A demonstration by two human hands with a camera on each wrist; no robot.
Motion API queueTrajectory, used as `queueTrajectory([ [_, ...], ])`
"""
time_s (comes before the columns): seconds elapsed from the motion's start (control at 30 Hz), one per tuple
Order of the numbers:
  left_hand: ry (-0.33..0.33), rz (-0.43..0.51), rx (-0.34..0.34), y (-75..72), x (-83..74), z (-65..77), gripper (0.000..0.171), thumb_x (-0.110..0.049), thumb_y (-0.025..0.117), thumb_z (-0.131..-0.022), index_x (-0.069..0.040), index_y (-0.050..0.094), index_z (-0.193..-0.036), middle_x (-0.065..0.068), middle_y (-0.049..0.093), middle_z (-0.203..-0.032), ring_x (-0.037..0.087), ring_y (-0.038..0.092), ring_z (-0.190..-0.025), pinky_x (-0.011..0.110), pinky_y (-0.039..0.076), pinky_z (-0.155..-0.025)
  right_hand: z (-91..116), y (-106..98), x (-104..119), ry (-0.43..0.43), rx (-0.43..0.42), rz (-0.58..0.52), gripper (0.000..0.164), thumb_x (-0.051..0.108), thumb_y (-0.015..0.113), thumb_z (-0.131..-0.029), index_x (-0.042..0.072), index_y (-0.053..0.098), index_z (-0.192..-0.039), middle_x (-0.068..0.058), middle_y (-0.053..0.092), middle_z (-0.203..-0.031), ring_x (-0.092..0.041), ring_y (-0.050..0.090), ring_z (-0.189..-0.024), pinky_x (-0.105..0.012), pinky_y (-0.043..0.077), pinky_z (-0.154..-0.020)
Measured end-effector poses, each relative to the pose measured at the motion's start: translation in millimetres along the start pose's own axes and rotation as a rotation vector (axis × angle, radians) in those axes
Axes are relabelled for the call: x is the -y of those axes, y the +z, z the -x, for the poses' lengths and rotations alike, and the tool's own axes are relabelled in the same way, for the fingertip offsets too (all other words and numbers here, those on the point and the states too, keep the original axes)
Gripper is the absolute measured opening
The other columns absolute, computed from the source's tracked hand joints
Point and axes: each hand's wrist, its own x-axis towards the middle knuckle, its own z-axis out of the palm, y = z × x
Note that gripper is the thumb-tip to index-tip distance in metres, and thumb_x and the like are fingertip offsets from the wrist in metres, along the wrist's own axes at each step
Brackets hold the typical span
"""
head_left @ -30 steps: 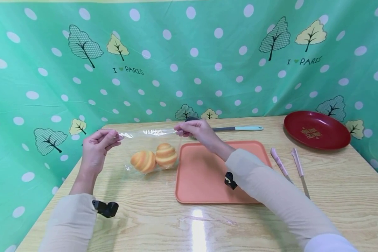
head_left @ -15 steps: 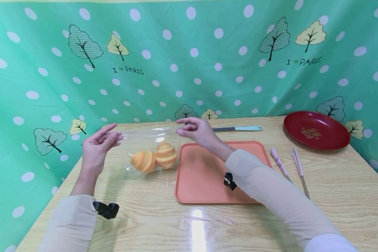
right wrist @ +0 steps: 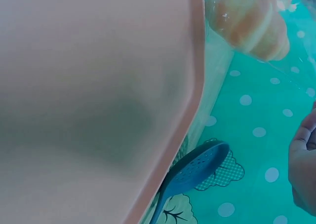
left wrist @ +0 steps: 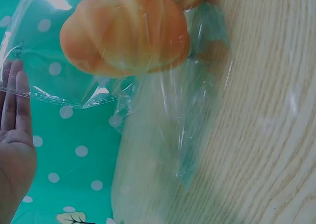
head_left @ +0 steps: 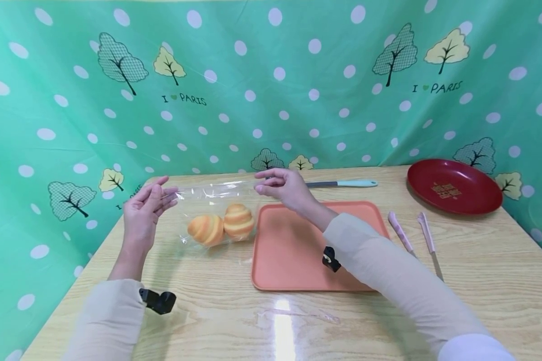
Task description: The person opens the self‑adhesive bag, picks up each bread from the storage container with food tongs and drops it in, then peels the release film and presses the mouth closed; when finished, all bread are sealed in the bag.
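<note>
Two croissant-shaped buns (head_left: 206, 230) lie inside a clear plastic bag (head_left: 217, 191), its upper edge raised above the wooden table. My left hand (head_left: 140, 213) is at the bag's left upper corner, fingers mostly straight and touching the plastic. In the left wrist view these straight fingers (left wrist: 20, 103) overlap the bag's edge. At the right upper corner is my right hand (head_left: 289, 190), with the thumb apart from the extended fingers. Only part of this hand shows at the right wrist view's edge. A pinkish-orange tray (head_left: 293, 250) lies under the right forearm.
Behind the tray lies a slotted spoon (right wrist: 195, 167) with a light blue handle (head_left: 357, 183). Two knives with pale pink handles (head_left: 399, 231) lie right of the tray. A dark red plate (head_left: 453, 186) sits at the back right, before a green curtain (head_left: 271, 85).
My right thumb and fingers have parted from their pinch on the bag's corner. My left hand has shifted slightly right, its fingers straightening. The buns stay about where they were.
</note>
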Motion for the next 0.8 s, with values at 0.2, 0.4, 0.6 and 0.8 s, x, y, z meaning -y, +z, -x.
queueTrajectory([
  [0.2,-0.010,-0.074,-0.067,1.2,1.6,0.5,0.021,-0.011,0.064,-0.100,0.004,0.074,-0.111,0.010,0.078,-0.093,0.016,0.076,-0.083,0.027,0.061,-0.075,0,-1,-1,0.001,0.000,-0.016,0.031,0.008,0.077,-0.092,0.005,0.071,-0.122,-0.009,0.077,-0.103,-0.020,0.072,-0.096,-0.030,0.059,-0.086],
  [0.4,0.012,-0.091,-0.084,3.8,1.3,1.9,0.020,-0.009,0.064,-0.100,0.008,0.074,-0.107,0.008,0.077,-0.088,0.017,0.076,-0.079,0.027,0.061,-0.072,0,-3,0,-0.014,0.027,0.007,0.031,0.008,0.076,-0.092,0.005,0.070,-0.123,-0.009,0.076,-0.104,-0.025,0.071,-0.101,-0.030,0.059,-0.086],
  [0.6,0.048,-0.110,-0.132,9.8,2.0,1.6,0.022,-0.009,0.065,-0.100,0.010,0.072,-0.107,0.010,0.075,-0.081,0.017,0.074,-0.070,0.025,0.061,-0.065,-1,-6,8,-0.103,0.088,0.196,0.032,0.017,0.076,-0.094,0.007,0.071,-0.124,-0.008,0.072,-0.113,-0.021,0.065,-0.105,-0.031,0.055,-0.089],
  [0.8,0.064,-0.135,-0.163,11.5,3.0,1.2,0.019,-0.010,0.065,-0.099,0.007,0.074,-0.104,0.012,0.075,-0.081,0.016,0.074,-0.068,0.025,0.060,-0.064,-14,1,31,-0.195,0.115,0.480,0.031,0.031,0.072,-0.097,0.014,0.072,-0.123,0.000,0.069,-0.117,-0.015,0.059,-0.105,-0.029,0.052,-0.088],
])
